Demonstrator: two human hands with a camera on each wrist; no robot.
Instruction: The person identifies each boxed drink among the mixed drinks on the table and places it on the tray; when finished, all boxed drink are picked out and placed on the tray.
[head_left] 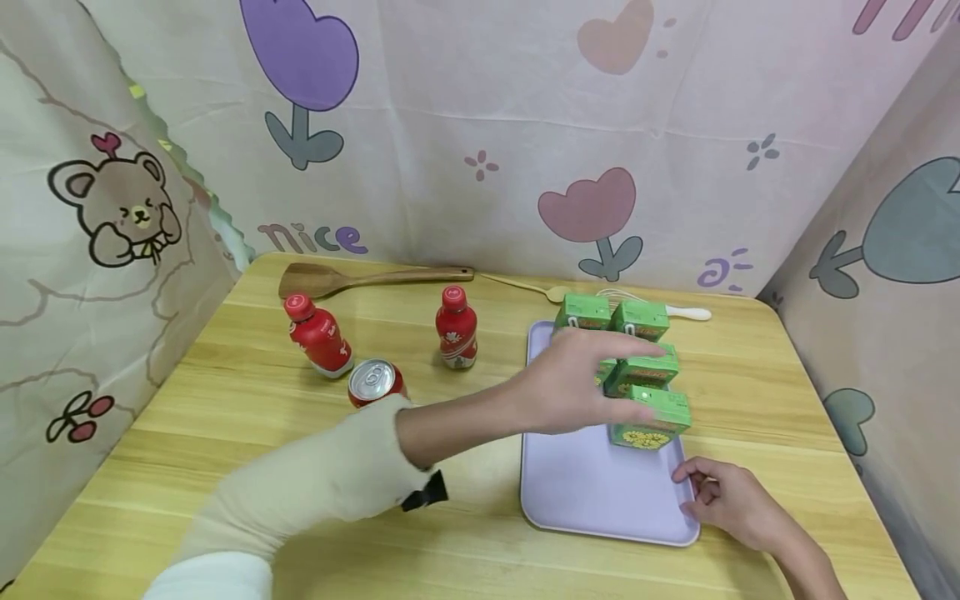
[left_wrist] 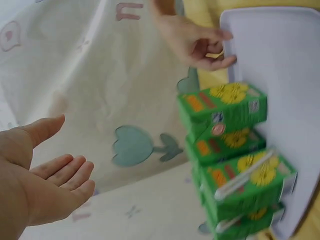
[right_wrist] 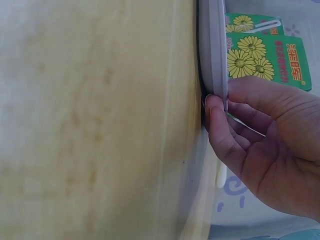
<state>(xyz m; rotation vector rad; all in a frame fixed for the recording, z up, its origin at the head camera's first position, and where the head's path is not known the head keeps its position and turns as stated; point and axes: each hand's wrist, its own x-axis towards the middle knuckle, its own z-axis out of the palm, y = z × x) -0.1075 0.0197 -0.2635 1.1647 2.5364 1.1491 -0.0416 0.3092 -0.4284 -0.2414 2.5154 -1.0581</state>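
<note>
A lilac tray bears several green drink cartons with yellow flowers on them, grouped toward its far right. My left hand is over these cartons, thumb and fingers spread apart. In the left wrist view the left hand holds nothing and stands apart from the cartons, some of which carry a white straw. At the tray's right rim, my right hand pinches the edge. The right wrist view shows the right hand with its thumb and fingers on either side of the rim.
Left of the tray stand two red bottles and a red can, the can partly behind my left arm. A wooden spatula, a small wooden spoon and a white-handled whisk lie along the back edge, before a printed cloth.
</note>
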